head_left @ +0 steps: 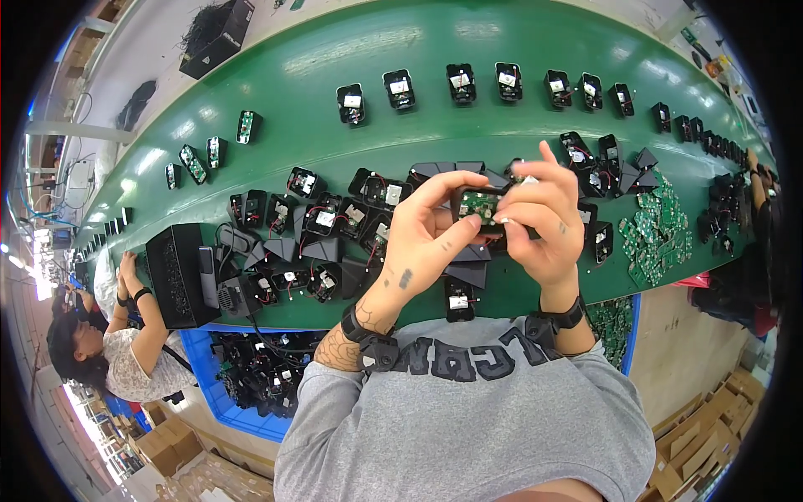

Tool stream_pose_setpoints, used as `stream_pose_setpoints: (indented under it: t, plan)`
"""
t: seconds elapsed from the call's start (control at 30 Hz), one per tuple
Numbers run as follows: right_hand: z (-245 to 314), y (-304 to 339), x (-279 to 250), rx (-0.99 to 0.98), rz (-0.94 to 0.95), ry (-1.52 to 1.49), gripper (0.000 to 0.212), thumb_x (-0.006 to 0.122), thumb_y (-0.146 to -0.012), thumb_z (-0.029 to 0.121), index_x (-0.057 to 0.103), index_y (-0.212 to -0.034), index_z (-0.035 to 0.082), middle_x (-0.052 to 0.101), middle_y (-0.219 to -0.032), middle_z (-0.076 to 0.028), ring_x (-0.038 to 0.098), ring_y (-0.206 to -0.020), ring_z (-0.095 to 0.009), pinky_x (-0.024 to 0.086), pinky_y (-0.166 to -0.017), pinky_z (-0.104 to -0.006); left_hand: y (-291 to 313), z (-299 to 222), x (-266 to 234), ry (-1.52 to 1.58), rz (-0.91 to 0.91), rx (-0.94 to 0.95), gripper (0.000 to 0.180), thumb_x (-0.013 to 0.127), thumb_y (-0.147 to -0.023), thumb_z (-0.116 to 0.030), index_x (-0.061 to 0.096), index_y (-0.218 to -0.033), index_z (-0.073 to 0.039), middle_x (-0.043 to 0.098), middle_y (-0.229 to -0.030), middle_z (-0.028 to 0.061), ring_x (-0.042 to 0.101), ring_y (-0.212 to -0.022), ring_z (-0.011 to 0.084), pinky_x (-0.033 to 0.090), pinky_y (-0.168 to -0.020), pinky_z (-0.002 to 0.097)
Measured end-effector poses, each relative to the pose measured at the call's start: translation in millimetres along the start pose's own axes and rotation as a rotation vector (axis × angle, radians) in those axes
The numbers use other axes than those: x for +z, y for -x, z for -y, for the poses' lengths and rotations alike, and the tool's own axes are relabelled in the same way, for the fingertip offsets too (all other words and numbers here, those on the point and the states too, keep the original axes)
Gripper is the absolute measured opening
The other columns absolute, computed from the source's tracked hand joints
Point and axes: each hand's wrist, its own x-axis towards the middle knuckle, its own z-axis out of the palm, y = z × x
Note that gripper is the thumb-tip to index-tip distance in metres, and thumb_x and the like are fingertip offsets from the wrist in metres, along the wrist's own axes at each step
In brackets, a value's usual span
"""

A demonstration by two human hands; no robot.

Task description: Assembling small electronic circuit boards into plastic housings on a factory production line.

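Note:
My left hand is closed round a small black plastic housing, its thumb lying on the edge of the green circuit board inside. The housing is tilted so the board faces up. At its right side is my right hand, thumb and a finger drawn together at the board's edge. Whatever they pinch is too small or hidden to name. Its upper fingers are raised and slightly blurred. Below and around both hands lie open black housings with white parts and thin red and black wires, plus dark wedge-shaped covers.
Similar housings stand in a row along the green bench. Bare circuit boards are heaped at right. A black box and blue bin are at left. A co-worker sits far left. Cartons stand below.

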Motion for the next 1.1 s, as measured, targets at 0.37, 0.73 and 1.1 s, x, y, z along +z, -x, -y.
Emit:
stream_pose_setpoints:
  t: [0.37,0.73,1.1]
  plan:
    - [-4,-3,21,0.233,-0.060,0.000,0.011,0.063,-0.058,0.003,0.053,-0.059,0.007,0.059,-0.111,-0.008,0.044,-0.124,-0.038,0.036,-0.098,-0.0461,-3,6,-1,-0.401,-0.078,0.181,0.038,0.058,-0.082,0.008,0.053,-0.120,0.003,0.059,-0.116,0.0113,0.063,-0.102,0.0156,0.055,-0.084,0.0280]
    - [-2,1,27,0.334,-0.135,-0.231,0.006,0.058,-0.059,0.000,0.053,-0.059,0.003,0.058,-0.113,-0.010,0.044,-0.126,-0.036,0.039,-0.100,-0.0459,0,5,-1,-0.479,-0.098,0.275,0.040,0.061,-0.081,0.006,0.055,-0.120,0.002,0.063,-0.114,0.0120,0.066,-0.096,0.0159,0.056,-0.080,0.0269]
    - [11,-7,13,0.299,0.120,0.040,0.007,0.059,-0.068,-0.003,0.053,-0.067,0.002,0.058,-0.119,-0.011,0.040,-0.131,-0.037,0.037,-0.099,-0.0457,-1,6,5,-0.739,-0.188,0.511,0.040,0.065,-0.074,0.006,0.061,-0.113,0.000,0.064,-0.111,0.0124,0.067,-0.088,0.0149,0.058,-0.071,0.0260]
